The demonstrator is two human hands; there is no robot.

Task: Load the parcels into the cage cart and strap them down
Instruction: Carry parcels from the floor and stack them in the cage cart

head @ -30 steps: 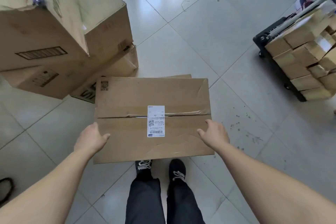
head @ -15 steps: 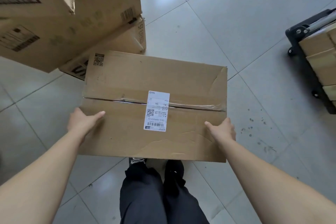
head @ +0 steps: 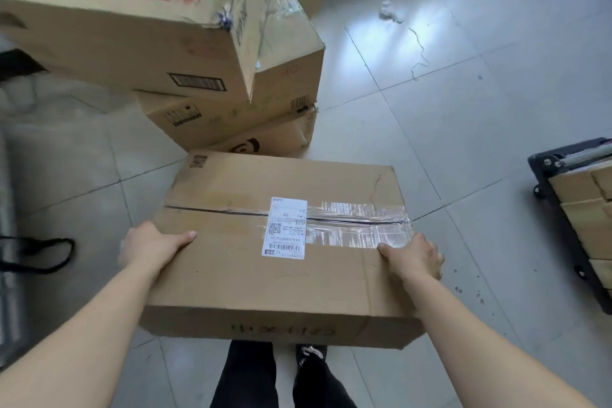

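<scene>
- Carrying the parcel [head: 281,281] clear of the floor [head: 463,109], the person is holding it level between both hands, just ahead of the legs; the head view is the only one showing this.
- The left hand [head: 149,247] is gripping the parcel's left edge, with the thumb lying flat on the top face. The other fingers are dropping down the side out of sight, probably hooking underneath to take the weight.
- The right hand [head: 414,260] is gripping the opposite edge the same way, its thumb resting by the clear tape [head: 357,225] sealing the flaps. One hand at each end is likely sharing a wide load and stopping it tipping.
- The shipping label [head: 286,228] is facing up midway between the hands, so the sealed side is riding uppermost.
- Beyond the left hand, a stack of cartons [head: 198,43] is sitting unevenly, likely the source pile.
- Well off to the right of the right hand, the cage cart [head: 556,159] is showing only a black corner and a castor, with boxes [head: 579,225] already sitting on it. The parcel is not yet aboard, so loading seems partway done, with strapping to follow.
- Left of the left hand, a black cord [head: 49,253] is lying on the floor; whether it is the strap, I cannot tell.
</scene>
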